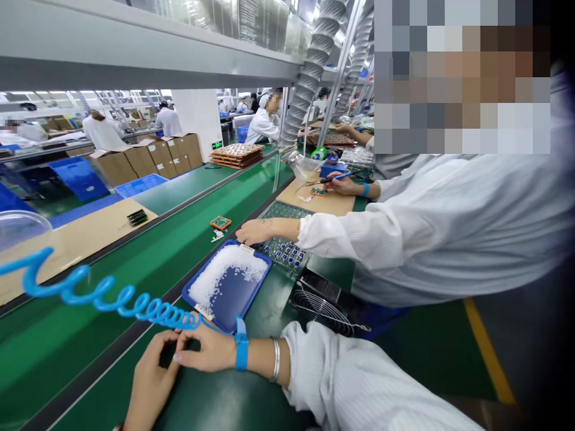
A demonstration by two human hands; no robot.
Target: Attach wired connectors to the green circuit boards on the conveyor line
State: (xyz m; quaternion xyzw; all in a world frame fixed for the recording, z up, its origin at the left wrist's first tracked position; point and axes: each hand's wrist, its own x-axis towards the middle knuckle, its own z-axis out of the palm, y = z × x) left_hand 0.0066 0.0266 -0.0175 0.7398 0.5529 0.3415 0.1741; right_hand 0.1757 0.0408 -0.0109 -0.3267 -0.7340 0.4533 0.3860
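Observation:
Low in the head view, my left hand (pixel 151 368) and my right hand (pixel 209 347) meet over the green bench, fingertips touching. Each is closed in a pinch; whatever lies between the fingers is hidden or too small to name. A blue wrist strap (pixel 241 344) and a silver bracelet (pixel 275 359) are on my right wrist. The coiled blue cord (pixel 130 300) stretches from the left edge to just above my right hand. Just beyond that hand stands a blue tray (pixel 238 297) holding small white pieces (pixel 215 272).
A co-worker's hand (pixel 258 230) reaches over a panel of small blue parts (pixel 287 254); their other hand (pixel 344 184) holds a tool by an orange-edged board (pixel 318 192). Another such board (pixel 220 222) lies on the green conveyor (pixel 179 254). A black fan (pixel 326 305) sits right of the tray.

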